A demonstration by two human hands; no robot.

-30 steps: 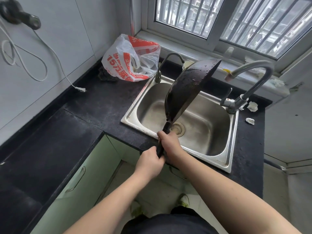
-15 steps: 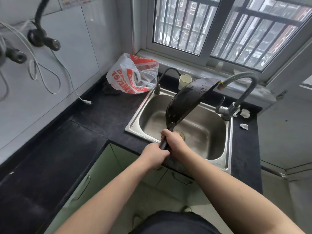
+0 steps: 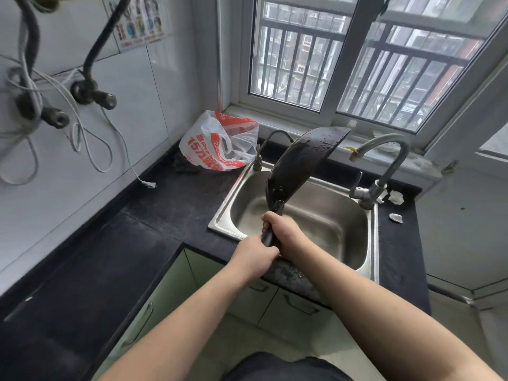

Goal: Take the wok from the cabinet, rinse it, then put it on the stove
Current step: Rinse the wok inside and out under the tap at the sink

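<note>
- A white and red plastic bag (image 3: 220,144) lay on the dark tabletop (image 3: 176,199) left of the sink (image 3: 373,243) — large digits "15" were readable on it, the rest of the print was not legible; a poster (image 3: 140,23) on the wall tile was too small to read.
- The black wok (image 3: 305,163) was held over the sink, tipped on edge, wet with droplets — its long axis ran from the handle near the person up and away toward the window, rim end near the curved faucet (image 3: 384,160).
- Both hands curled tight around the handle: the right hand (image 3: 286,232) higher, the left hand (image 3: 255,257) just below, each grip closed on it.
</note>
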